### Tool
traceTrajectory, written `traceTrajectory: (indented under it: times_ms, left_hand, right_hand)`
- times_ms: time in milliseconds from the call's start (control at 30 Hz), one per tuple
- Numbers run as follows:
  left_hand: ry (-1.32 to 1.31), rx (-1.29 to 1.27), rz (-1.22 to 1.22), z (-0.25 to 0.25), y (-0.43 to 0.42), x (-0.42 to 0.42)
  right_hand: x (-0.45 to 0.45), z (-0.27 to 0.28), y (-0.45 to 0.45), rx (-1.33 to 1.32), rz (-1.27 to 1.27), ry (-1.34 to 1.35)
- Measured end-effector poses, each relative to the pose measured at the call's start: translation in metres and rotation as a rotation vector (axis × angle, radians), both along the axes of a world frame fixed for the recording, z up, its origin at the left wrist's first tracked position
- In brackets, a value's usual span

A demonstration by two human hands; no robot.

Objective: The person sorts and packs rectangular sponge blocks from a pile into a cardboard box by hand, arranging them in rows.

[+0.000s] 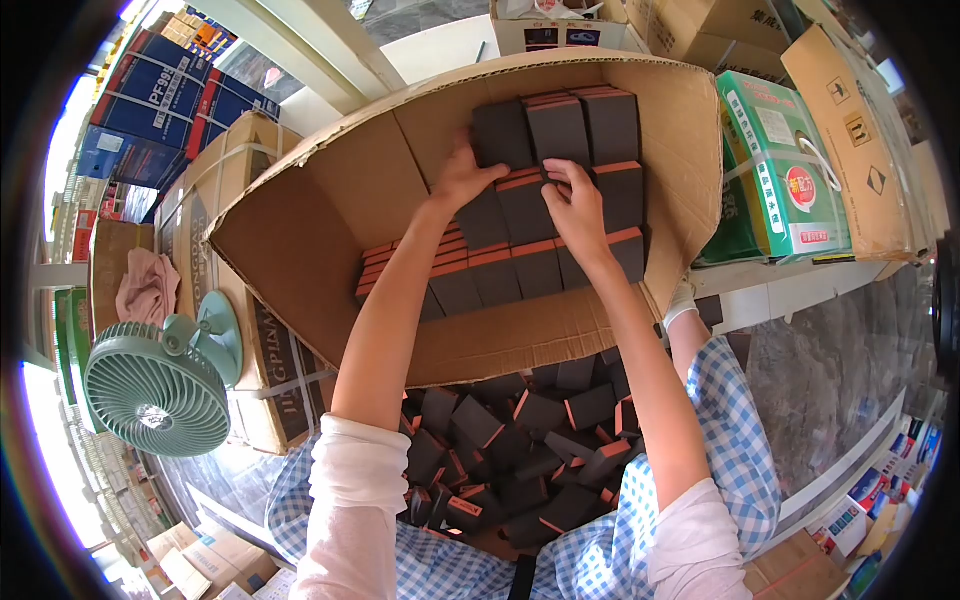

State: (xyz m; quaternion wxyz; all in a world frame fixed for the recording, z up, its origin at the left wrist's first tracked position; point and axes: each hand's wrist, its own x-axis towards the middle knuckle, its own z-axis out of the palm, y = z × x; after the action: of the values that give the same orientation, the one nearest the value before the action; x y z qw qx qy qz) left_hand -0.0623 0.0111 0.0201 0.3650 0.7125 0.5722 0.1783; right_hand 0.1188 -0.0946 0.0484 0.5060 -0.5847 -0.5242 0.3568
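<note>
A large open cardboard box (370,180) is tilted toward me. Inside, dark grey blocks with orange-red sides stand in rows, such as this front-row block (495,281). My left hand (462,182) is at the upper-left block (500,134), its fingers along the left side and its thumb at the lower edge. My right hand (576,203) is just right of it, fingers bent and apart, fingertips near the top of a middle-row block (522,212). What lies under the right fingertips is partly hidden. Below the box, a loose pile of similar blocks (540,460) lies between my knees.
A green fan (157,388) is clipped at the left, beside a tall strapped carton (262,330). Right of the box stand a green package (785,165) and a brown carton (850,140). Blue boxes (150,110) are stacked at upper left. Grey floor (820,340) shows at right.
</note>
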Motion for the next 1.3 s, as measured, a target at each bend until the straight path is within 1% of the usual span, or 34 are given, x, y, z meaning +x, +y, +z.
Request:
traceTrajectory:
  times_ms: [67,100,167,200,233,300,367,400,467,500,567,667,700,767,900,967,1000,1067,1100,1167,1200,1267,1300]
  left_hand:
    - [0.061,0.114,0.145,0.018,-0.015,0.012]
    - [0.061,0.112,0.148,0.01,-0.015,0.009]
    - [-0.223,0.288,0.104,-0.005,-0.015,0.005]
    - [-0.223,0.289,0.103,-0.001,-0.014,0.003]
    - [-0.276,0.124,0.075,0.005,-0.012,-0.001]
    - [-0.33,-0.044,0.045,0.006,-0.012,-0.001]
    - [-0.418,0.033,0.057,0.003,-0.011,-0.001]
    - [-0.414,0.032,0.056,0.005,-0.014,0.0]
    - [-0.411,0.09,0.178,0.009,-0.02,0.004]
    - [-0.41,0.09,0.177,0.011,-0.019,0.004]
    - [-0.314,0.105,0.145,0.016,-0.017,0.003]
    - [-0.354,0.088,0.12,0.023,-0.015,0.004]
    - [-0.353,0.09,0.122,0.018,-0.013,0.003]
    - [-0.044,0.079,0.04,0.007,-0.009,0.004]
    - [-0.027,0.132,0.082,0.01,-0.011,0.01]
    - [0.104,0.044,0.102,0.019,-0.011,0.01]
    - [0.108,0.043,0.103,0.018,-0.011,0.01]
    - [0.148,0.184,0.111,0.018,-0.011,0.011]
    - [0.147,0.188,0.109,0.016,-0.007,0.011]
    - [-0.084,0.427,0.044,0.01,-0.001,0.011]
    - [-0.082,0.423,0.041,0.016,-0.003,0.013]
    - [0.012,0.402,0.064,0.033,-0.008,0.024]
    - [0.009,0.4,0.063,0.027,-0.006,0.028]
  right_hand:
    - [0.0,-0.005,0.0,0.04,-0.001,-0.022]
    - [0.0,-0.004,-0.001,0.038,0.002,-0.022]
    - [0.001,-0.003,-0.003,-0.003,0.059,-0.1]
    - [0.001,-0.004,-0.004,-0.002,0.058,-0.1]
    - [0.001,-0.004,-0.005,0.0,0.063,-0.093]
    - [0.002,-0.007,-0.006,0.0,0.064,-0.089]
    - [0.0,-0.011,-0.005,0.09,0.02,-0.075]
    - [0.0,-0.011,-0.006,0.089,0.018,-0.071]
    - [0.0,-0.01,-0.006,0.064,0.014,-0.071]
    - [0.0,-0.011,-0.007,0.064,0.013,-0.07]
    - [0.001,-0.012,-0.008,0.067,0.026,-0.049]
    - [0.002,-0.009,-0.011,0.077,0.066,-0.071]
    - [0.002,-0.009,-0.012,0.079,0.068,-0.071]
    - [0.004,-0.01,-0.013,0.076,0.097,-0.1]
    - [0.005,-0.01,-0.015,0.03,0.123,-0.077]
    - [0.005,-0.011,-0.016,0.033,0.12,-0.07]
    - [0.004,-0.012,-0.017,0.032,0.122,-0.065]
    - [0.004,-0.013,-0.022,0.039,0.082,-0.104]
    - [0.003,-0.013,-0.023,0.042,0.081,-0.105]
    - [0.0,-0.015,-0.026,0.058,0.065,-0.133]
    - [-0.001,-0.015,-0.026,0.054,0.063,-0.13]
    - [-0.001,-0.014,-0.024,0.021,0.052,-0.124]
    - [-0.002,-0.013,-0.024,0.02,0.05,-0.127]
